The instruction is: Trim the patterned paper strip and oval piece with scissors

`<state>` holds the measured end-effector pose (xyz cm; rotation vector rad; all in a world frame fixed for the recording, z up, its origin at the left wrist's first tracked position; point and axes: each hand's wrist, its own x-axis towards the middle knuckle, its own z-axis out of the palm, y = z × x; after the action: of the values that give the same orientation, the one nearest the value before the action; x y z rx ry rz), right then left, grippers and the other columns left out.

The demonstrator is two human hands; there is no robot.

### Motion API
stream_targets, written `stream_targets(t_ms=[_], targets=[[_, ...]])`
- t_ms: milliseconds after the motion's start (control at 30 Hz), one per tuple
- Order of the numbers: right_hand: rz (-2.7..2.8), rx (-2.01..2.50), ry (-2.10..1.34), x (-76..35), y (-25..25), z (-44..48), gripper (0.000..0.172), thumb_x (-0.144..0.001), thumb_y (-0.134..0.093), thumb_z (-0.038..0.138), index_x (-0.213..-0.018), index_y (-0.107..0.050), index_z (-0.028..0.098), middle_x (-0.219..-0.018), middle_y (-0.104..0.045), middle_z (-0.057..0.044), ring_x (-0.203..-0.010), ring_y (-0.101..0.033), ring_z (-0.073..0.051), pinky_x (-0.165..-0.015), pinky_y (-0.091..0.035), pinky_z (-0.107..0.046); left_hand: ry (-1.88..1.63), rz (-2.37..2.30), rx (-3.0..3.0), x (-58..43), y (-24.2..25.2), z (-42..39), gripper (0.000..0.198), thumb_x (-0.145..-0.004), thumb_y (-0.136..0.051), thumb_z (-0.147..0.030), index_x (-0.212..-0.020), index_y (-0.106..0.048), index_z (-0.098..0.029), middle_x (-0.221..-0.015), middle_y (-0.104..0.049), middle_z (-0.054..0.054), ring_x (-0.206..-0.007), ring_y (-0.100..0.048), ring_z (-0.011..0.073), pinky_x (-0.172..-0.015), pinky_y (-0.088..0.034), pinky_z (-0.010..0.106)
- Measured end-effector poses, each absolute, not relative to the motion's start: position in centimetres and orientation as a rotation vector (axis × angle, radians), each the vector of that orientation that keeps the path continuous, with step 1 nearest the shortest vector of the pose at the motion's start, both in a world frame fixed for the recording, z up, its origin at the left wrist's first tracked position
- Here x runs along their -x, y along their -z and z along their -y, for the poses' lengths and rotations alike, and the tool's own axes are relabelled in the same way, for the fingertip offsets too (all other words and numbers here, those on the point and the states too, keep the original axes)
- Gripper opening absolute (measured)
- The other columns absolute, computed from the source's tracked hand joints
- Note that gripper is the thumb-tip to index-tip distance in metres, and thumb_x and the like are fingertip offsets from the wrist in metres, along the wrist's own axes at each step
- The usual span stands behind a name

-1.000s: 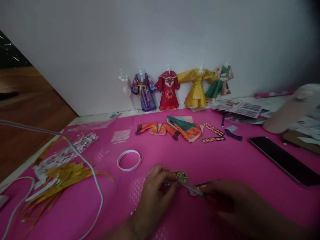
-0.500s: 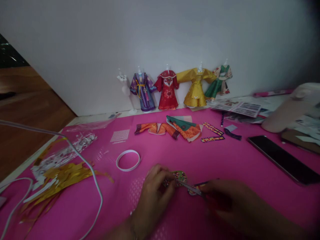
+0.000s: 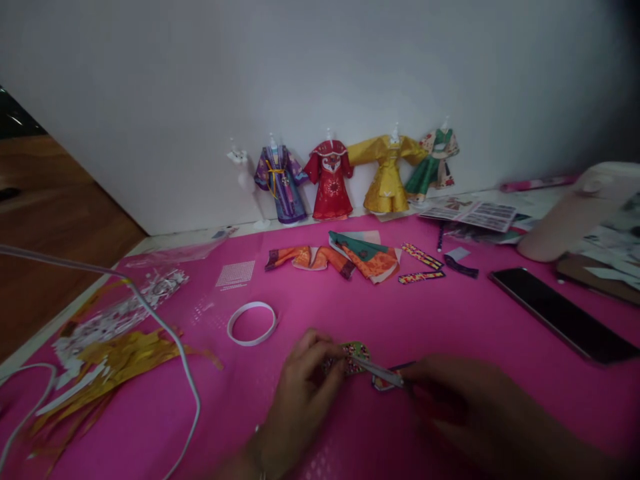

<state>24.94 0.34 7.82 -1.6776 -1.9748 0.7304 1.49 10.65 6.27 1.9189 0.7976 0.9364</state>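
Note:
My left hand point(image 3: 309, 390) has its fingers closed on a small green patterned piece point(image 3: 361, 349) dotted with pink and dark spots. Scissors point(image 3: 383, 373) are in my right hand point(image 3: 463, 393), their metal blades pointing left and reaching across the green piece to my left fingertips. The fingers hide most of the handles, which look dark red. Beneath the blades lies a small dark-edged patterned piece point(image 3: 383, 385). Beyond my hands, an orange doll jacket point(image 3: 310, 258) and a green and orange folded piece point(image 3: 373, 257) lie flat.
Several dressed doll forms, one in red point(image 3: 331, 180), stand along the wall. A white ring point(image 3: 251, 325), yellow scraps point(image 3: 120, 357) and a white cable point(image 3: 187, 373) are on the left. A phone point(image 3: 563, 313), a pale bottle point(image 3: 570, 213) and printed sheets point(image 3: 475, 215) lie right.
The view has shifted slightly, so everything on the table sits a little further left. My hands keep their holds on the green piece and the scissors.

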Motion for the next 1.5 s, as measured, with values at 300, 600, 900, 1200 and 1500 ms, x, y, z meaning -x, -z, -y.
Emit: stream_targets(t_ms=[300,600,900,1200,1500], targets=[[2.031,1.566,-0.601,-25.6,-7.9,0.1,0.045,-0.08,-0.06,0.011,-0.12,-0.062,0.034,-0.104,-0.072,0.004,-0.085,-0.069,-0.014,-0.072,-0.054,-0.022,-0.927,-0.769,-1.319,-1.3,-5.4,-11.2,0.014,-0.085,-0.073,-0.028,-0.074,-0.073,-0.02,-0.077,-0.061,-0.001,-0.074,-0.055,0.0136,-0.069,-0.042,0.025],[2.169,1.488,-0.208,-25.0,-7.7,0.1,0.033,-0.085,-0.05,0.014,-0.112,-0.062,0.028,-0.091,-0.074,0.0,-0.073,-0.073,-0.017,-0.059,-0.059,-0.025,-0.784,-0.76,-0.782,-1.9,-5.6,-10.2,0.02,-0.068,-0.089,-0.033,-0.072,-0.078,-0.017,-0.075,-0.07,0.001,-0.073,-0.059,0.012,-0.071,-0.043,0.021],[2.237,1.467,0.041,-24.9,-8.2,0.2,0.037,-0.086,-0.044,0.013,-0.115,-0.063,0.026,-0.093,-0.076,-0.002,-0.061,-0.072,-0.016,-0.056,-0.061,-0.025,-0.72,-0.805,-0.787,-1.7,-5.4,-9.6,0.021,-0.07,-0.087,-0.036,-0.074,-0.079,-0.016,-0.064,-0.059,-0.002,-0.063,-0.046,0.0094,-0.063,-0.038,0.02],[2.237,1.458,0.026,-25.2,-7.8,0.3,0.038,-0.086,-0.043,0.013,-0.115,-0.063,0.025,-0.099,-0.076,-0.003,-0.07,-0.075,-0.017,-0.052,-0.059,-0.023,-0.71,-0.828,-0.93,-1.3,-4.9,-9.6,0.015,-0.074,-0.082,-0.033,-0.077,-0.078,-0.019,-0.069,-0.062,-0.002,-0.064,-0.047,0.0106,-0.062,-0.035,0.022],[2.287,1.427,-0.108,-25.2,-8.4,0.4,0.038,-0.082,-0.043,0.011,-0.11,-0.065,0.025,-0.092,-0.076,-0.001,-0.07,-0.074,-0.015,-0.058,-0.059,-0.021,-0.712,-0.789,-1.13,-1.5,-6.0,-9.7,0.015,-0.077,-0.078,-0.034,-0.072,-0.075,-0.02,-0.073,-0.061,0.0,-0.068,-0.049,0.0143,-0.062,-0.037,0.025]])
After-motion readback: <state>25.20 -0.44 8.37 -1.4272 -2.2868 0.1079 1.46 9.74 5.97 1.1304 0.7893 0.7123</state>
